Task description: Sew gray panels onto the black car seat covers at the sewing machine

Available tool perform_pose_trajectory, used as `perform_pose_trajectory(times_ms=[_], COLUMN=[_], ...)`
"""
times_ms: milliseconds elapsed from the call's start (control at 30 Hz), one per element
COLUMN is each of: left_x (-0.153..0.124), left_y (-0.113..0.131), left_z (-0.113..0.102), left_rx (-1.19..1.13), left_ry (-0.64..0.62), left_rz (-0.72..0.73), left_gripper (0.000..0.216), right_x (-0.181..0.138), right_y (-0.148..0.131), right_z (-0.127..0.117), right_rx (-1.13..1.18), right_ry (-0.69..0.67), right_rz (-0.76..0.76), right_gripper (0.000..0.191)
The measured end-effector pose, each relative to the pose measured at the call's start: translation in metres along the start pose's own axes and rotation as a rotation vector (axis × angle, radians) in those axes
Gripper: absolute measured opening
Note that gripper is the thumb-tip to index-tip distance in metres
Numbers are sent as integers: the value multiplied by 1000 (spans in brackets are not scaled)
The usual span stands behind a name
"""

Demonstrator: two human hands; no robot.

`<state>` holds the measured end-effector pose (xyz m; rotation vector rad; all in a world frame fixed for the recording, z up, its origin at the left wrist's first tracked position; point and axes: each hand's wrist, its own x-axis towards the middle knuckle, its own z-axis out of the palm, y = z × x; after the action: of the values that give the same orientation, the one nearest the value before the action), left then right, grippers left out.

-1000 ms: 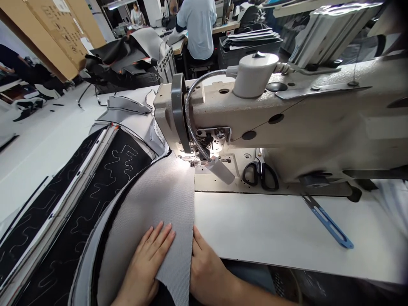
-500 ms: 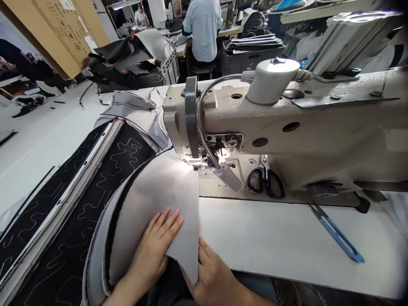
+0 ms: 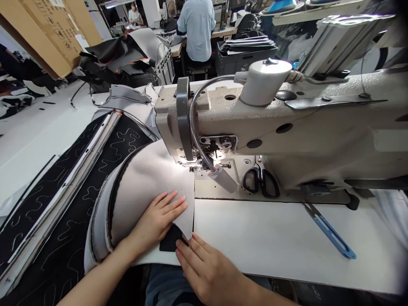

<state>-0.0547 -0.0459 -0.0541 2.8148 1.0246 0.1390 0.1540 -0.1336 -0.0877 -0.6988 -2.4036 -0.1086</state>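
My left hand (image 3: 157,219) lies flat with fingers spread on a grey woven fabric piece (image 3: 149,182) that runs up under the presser foot (image 3: 193,166) of a beige industrial sewing machine (image 3: 287,127). My right hand (image 3: 207,267) rests on the white table (image 3: 270,238) at the fabric's near corner, fingers stretched out, touching the corner and a black layer (image 3: 170,242) beneath it. The grey piece joins a black quilted panel (image 3: 76,199) with wavy white stitching at the left.
Black-handled scissors (image 3: 261,180) lie on the machine bed. A blue metal tool (image 3: 330,231) lies on the table at right. A gooseneck lamp (image 3: 223,178) lights the needle area. Another person in a light shirt (image 3: 196,27) sits at the back. Cardboard boxes (image 3: 47,29) stand far left.
The grey fabric has fed away from me toward the needle, its near corner now on the table. Both hands followed it forward; the black layer under the corner is now exposed.
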Motion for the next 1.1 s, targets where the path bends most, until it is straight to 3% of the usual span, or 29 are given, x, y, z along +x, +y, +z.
perform_pose_trajectory(times_ms=[367, 633, 967, 1100], left_x=[32, 55, 86, 98], left_y=[-33, -59, -76, -89], left_z=[-13, -10, -17, -12], left_rx=[-49, -35, -2, 39], left_ry=[80, 150, 95, 262], left_rz=[157, 197, 148, 208], left_gripper=[31, 30, 39, 35], right_x=[22, 34, 36, 38], right_y=[31, 52, 56, 57], right_z=[-10, 1, 0, -2], right_rx=[12, -30, 72, 93], right_ry=[-157, -184, -203, -245], right_rz=[78, 139, 240, 240], right_gripper=[39, 38, 40, 40])
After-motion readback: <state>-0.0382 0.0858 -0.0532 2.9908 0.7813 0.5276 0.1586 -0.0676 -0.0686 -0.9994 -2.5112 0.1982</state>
